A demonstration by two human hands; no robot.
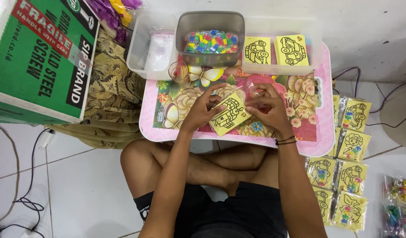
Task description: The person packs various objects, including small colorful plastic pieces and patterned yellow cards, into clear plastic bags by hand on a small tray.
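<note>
Currently a yellow picture card (pixel 229 115) is being held just above the flowered worktop (pixel 295 94), pinched by the left hand (pixel 202 110) while the right hand (pixel 268 108) is gripping a thin clear sleeve (pixel 255 88). Ideally the card is being kept flat and the sleeve mouth spread wide.

A small pink lap table (pixel 323 143) with a floral, butterfly-printed top stands on the white tiled floor (pixel 79 185). Along its far edge sit a clear plastic tub (pixel 139 57), a grey tub (pixel 210 20) of small multicoloured pieces, and a clear tub (pixel 315 39) holding yellow picture cards (pixel 291 50). A small clear cup (pixel 179 71) stands just in front of the grey tub. On the floor beside the table lie bagged yellow card packs (pixel 350 176) and a green cardboard box (pixel 39 57).
</note>
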